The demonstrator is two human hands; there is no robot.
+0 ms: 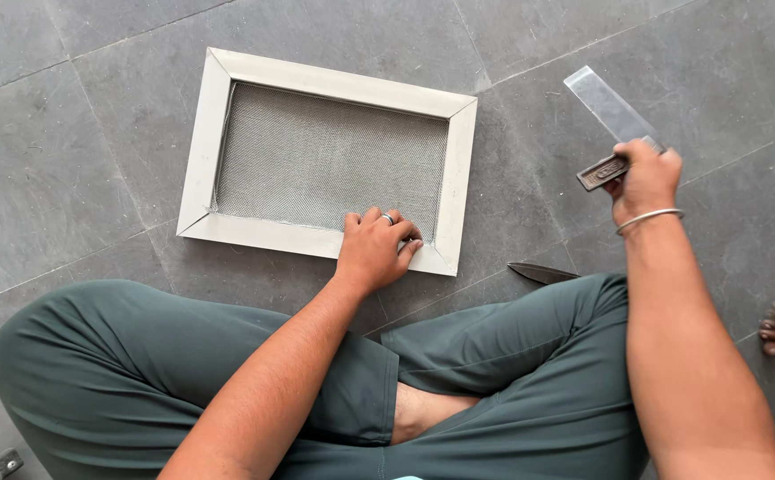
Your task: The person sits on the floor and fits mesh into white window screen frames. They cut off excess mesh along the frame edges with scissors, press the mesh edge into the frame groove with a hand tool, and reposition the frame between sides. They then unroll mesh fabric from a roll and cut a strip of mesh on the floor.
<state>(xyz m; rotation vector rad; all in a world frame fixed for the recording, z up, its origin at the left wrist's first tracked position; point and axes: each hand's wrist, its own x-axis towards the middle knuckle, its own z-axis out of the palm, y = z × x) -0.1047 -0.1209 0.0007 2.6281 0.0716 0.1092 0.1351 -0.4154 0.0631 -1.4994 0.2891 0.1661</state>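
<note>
Pressing down near the frame's [227, 133] front right corner on the floor [67, 178], the left hand [374, 249] keeps it from sliding. The right hand [645, 182] is closed tight around a square [610, 116], lifted up.

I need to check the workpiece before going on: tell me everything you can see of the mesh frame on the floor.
The mesh frame is a rectangular frame of pale, metal-looking bars with mitred corners, holding fine grey wire mesh. It lies flat on the grey tiled floor, slightly rotated, in front of the seated person's crossed legs. The mesh looks a little loose and uneven along its left and bottom edges. The left hand presses on the mesh and lower bar near the bottom right corner. Nothing else touches it.
</note>
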